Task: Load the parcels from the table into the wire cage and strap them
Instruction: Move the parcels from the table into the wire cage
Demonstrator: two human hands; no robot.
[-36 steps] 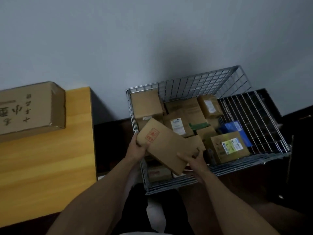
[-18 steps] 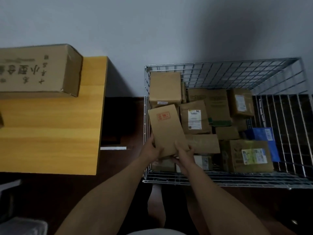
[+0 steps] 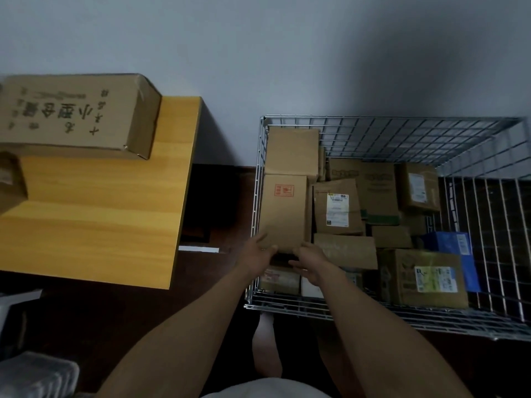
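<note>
A brown parcel with a red stamp [image 3: 284, 211] lies along the left wall of the wire cage [image 3: 402, 123], on top of other boxes. My left hand [image 3: 258, 254] holds its near left corner, thumb on top. My right hand [image 3: 311, 261] touches the near right corner, its fingers half hidden below the edge. Several brown parcels fill the cage, among them one with a white label [image 3: 337, 209] and one with a yellow-green label [image 3: 428, 278]. A long carton with black characters [image 3: 77, 116] rests on the wooden table [image 3: 100, 219].
A second small box [image 3: 10, 182] sits at the table's left edge. A blue parcel [image 3: 457, 251] leans by the cage's right wall. Dark floor separates table and cage. My bare foot [image 3: 265, 349] stands in front of the cage.
The stamped parcel went from tilted above the cage to lying flat against the left wall. Both hands slid to its near end. The view swung left, showing more of the table.
</note>
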